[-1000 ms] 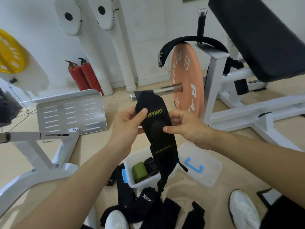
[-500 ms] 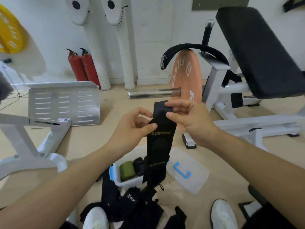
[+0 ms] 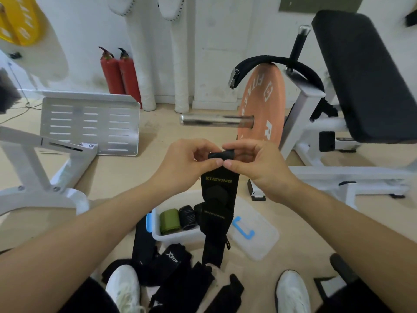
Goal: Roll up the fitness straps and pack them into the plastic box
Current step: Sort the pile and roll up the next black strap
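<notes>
While fingers curl, both hands [image 3: 222, 163] pinch the strap's [image 3: 218, 199] rolled top

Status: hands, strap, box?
Curled top of strap pinched by left hand and right hand. Rest hangs before the box; green roll and black roll inside, lid off beside it. Floor: loose straps, none in the way.

box [image 3: 178, 239] mouth — strap [image 3: 218, 193] hanging over, rolls [image 3: 170, 222] inside
</notes>
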A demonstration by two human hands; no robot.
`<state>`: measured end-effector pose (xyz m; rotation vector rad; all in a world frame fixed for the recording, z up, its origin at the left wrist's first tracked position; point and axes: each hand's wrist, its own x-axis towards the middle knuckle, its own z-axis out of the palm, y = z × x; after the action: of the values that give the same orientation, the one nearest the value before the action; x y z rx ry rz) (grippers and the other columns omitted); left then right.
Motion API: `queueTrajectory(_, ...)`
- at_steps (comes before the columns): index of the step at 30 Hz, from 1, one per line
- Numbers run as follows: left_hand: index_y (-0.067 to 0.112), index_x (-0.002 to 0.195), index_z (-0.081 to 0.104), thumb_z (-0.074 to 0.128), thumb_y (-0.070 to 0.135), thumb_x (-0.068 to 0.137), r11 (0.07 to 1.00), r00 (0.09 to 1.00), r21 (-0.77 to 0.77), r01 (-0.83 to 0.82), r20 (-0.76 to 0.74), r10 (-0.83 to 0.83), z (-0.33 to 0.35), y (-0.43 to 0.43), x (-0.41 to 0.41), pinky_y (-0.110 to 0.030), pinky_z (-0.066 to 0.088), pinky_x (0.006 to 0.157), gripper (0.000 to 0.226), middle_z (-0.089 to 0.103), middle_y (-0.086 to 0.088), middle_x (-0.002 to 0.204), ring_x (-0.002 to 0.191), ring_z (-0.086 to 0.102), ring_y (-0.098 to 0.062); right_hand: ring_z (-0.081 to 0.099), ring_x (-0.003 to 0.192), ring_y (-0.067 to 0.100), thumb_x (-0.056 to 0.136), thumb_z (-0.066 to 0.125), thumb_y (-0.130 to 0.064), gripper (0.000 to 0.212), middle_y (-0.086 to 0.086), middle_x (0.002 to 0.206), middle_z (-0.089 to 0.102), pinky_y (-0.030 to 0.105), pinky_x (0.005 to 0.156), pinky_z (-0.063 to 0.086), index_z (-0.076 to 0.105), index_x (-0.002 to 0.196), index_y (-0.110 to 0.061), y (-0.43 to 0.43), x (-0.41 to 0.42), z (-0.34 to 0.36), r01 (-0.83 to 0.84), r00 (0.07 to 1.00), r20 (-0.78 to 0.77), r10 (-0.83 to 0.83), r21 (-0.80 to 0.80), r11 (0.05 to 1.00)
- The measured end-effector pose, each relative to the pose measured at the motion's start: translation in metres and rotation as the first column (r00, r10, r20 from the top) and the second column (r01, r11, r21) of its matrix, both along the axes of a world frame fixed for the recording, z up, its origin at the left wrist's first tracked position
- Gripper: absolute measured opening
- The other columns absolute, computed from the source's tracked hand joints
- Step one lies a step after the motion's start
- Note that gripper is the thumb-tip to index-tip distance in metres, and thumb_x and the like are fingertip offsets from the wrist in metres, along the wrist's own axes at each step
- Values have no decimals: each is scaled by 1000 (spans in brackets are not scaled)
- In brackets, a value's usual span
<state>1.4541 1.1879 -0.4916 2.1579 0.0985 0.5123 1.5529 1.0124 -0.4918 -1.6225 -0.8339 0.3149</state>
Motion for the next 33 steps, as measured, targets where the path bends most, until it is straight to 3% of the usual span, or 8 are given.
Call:
queueTrajectory(3,29,86,74,78,21,88,997,999,-76,-24,-42,21,-1,1,1,-19,48,65,9,69,-1,80,69,59,-2,63,87,7,78,83,-4,39,-3,100,65,18,78,53,74,112,-20,1,0,-1,48,986,164,-27,-125,991)
queueTrajectory(6,23,86,74,78,22,89,980,992,-198,-34,-125,9,-1,2,2,-22,54,67,5,69,-2,87,72,65,-3,65,96,8,81,80,-3,34,-6,106,65,17,80,55,72,110,-16,2,-1,-1,42,985,171,-13,-163,986)
queueTrajectory(10,10,90,68,70,13,94,894,976,-447,-36,-208,-65,6,0,1,-26,58,64,6,72,-4,80,71,70,-11,69,98,15,84,75,3,46,8,108,70,27,85,59,62,125,-14,3,-3,-2,-32,987,148,54,-146,989)
queueTrajectory(17,10,101,72,68,15,95,712,937,-695,-99,-306,-168,16,11,0,-23,58,66,9,73,-6,89,79,69,-15,66,106,18,79,79,2,55,-4,116,68,36,90,57,63,128,-18,5,-8,-9,-75,953,285,102,-105,992)
queueTrajectory(21,12,100,74,64,15,96,715,921,-694,-84,-328,-210,17,10,-2,-19,56,64,11,75,-2,85,74,70,-11,67,89,19,79,80,1,44,5,101,73,34,84,56,71,119,-15,5,-6,-8,4,944,330,24,-83,997)
queueTrajectory(24,8,109,74,62,19,98,754,918,-655,-54,-329,-220,18,9,-4,-20,54,67,20,74,-5,89,79,69,-12,63,85,16,82,80,-7,38,9,96,69,22,79,51,74,118,-15,3,-3,-7,26,923,385,20,-112,993)
queueTrajectory(30,15,106,77,81,22,82,885,940,-463,42,-281,-192,15,4,-10,-31,56,89,25,75,-4,99,95,71,-17,58,80,7,87,76,-9,18,5,89,60,14,74,47,79,104,-12,-1,3,-4,64,920,392,-22,-93,994)
queueTrajectory(33,18,100,77,77,11,87,944,981,-326,61,-157,-117,14,2,-11,-24,56,83,15,77,2,95,89,71,-13,61,85,6,89,74,-10,14,3,91,65,16,76,50,79,102,-13,-1,3,-2,62,938,345,-24,-97,993)
